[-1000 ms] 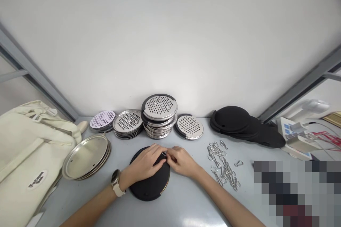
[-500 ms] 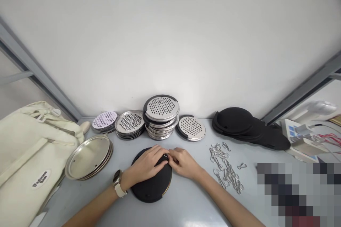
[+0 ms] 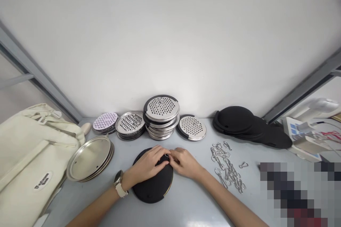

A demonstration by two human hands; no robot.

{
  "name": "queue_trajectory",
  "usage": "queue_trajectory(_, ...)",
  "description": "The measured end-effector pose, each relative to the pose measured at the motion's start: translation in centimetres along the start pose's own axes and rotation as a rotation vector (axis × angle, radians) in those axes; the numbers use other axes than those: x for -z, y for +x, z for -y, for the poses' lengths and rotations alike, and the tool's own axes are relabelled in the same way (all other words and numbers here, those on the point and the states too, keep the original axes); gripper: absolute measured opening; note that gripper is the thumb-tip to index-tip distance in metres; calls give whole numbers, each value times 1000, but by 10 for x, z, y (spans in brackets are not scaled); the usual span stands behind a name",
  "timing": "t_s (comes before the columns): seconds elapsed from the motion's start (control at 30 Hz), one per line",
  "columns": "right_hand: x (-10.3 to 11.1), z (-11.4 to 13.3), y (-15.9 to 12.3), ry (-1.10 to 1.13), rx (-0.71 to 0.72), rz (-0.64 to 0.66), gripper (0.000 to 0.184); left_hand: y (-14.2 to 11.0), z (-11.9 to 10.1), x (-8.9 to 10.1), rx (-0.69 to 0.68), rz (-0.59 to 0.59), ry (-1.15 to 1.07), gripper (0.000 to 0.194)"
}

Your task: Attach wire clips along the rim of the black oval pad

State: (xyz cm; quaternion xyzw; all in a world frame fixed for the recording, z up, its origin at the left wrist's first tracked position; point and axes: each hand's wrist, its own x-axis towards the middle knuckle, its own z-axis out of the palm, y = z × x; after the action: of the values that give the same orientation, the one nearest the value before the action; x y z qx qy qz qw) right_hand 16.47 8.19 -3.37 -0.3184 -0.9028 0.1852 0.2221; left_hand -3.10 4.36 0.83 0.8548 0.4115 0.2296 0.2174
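A round black disc (image 3: 154, 186) with a thin metal rim lies flat on the grey table in front of me. My left hand (image 3: 145, 166), with a watch on its wrist, rests on top of the disc, its fingers curled toward the far edge. My right hand (image 3: 183, 163) meets it there. Both hands pinch a small metal ring clip (image 3: 166, 155) at the disc's far rim. A loose pile of several similar metal clips (image 3: 226, 166) lies just right of my right hand.
Along the wall stand stacks of perforated steel grater discs (image 3: 161, 115), one single disc (image 3: 191, 127) and a pile of black covers (image 3: 247, 127). Plain metal lids (image 3: 89, 158) and a cream bag (image 3: 29, 159) sit left. A white device with cables (image 3: 306, 134) is right.
Hands stay pinched at the clip on the disc's far rim with only slight finger shifts. The view has drifted a little.
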Motion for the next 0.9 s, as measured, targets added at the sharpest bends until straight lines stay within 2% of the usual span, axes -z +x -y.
queue_trajectory(0.6, -3, -2, -1, -27, -8, 8, 19, 0, -2, 0, -25, 20, 47, 21)
queue_trajectory(0.8, -1, -2, -2, -8, -1, 31, 23, 1, -2, -2, -3, -50, 104, 25)
queue_trajectory(0.9, 0, -2, -2, -6, 2, 39, 23, 1, -3, -1, -6, -38, 106, 24)
